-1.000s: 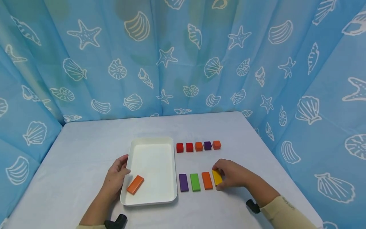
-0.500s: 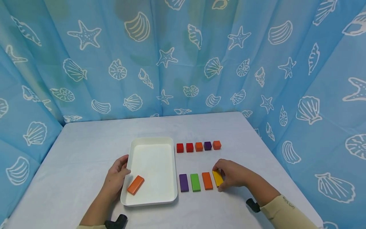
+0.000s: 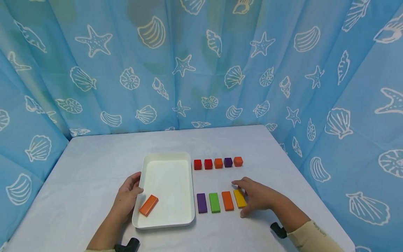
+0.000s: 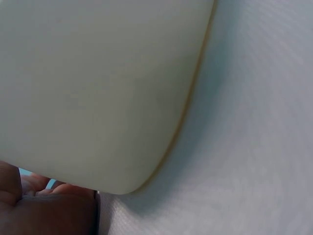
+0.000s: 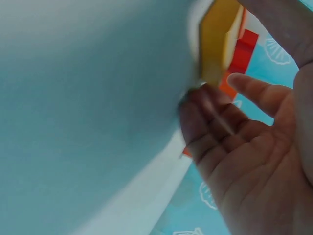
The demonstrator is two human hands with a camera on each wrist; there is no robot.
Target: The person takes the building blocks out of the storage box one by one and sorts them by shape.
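My left hand [image 3: 126, 196] grips the left side of a white tray [image 3: 171, 185], its thumb by the rim. One orange rectangular block [image 3: 149, 205] lies slanted inside the tray. To the right, my right hand [image 3: 260, 196] stands over a yellow rectangular block [image 3: 240, 198], thumb and fingers spread apart at its two ends. The right wrist view shows the yellow block [image 5: 213, 44] flat by the fingertips, not pinched. Beside it stand an orange block [image 3: 227, 201], a green block [image 3: 214, 202] and a purple block [image 3: 202, 203], forming a row.
Behind the blocks runs a row of small cubes: a red cube [image 3: 197, 165], another red cube [image 3: 208, 164], an orange cube [image 3: 218, 163], a purple cube [image 3: 228, 162] and an orange-red cube [image 3: 238, 161]. A blue shell-print curtain [image 3: 201, 70] encloses the white table [image 3: 100, 157].
The right hand has let go of the yellow block and its fingers have spread. The block has straightened slightly, more in line with its neighbours. The left hand and tray have stayed put.
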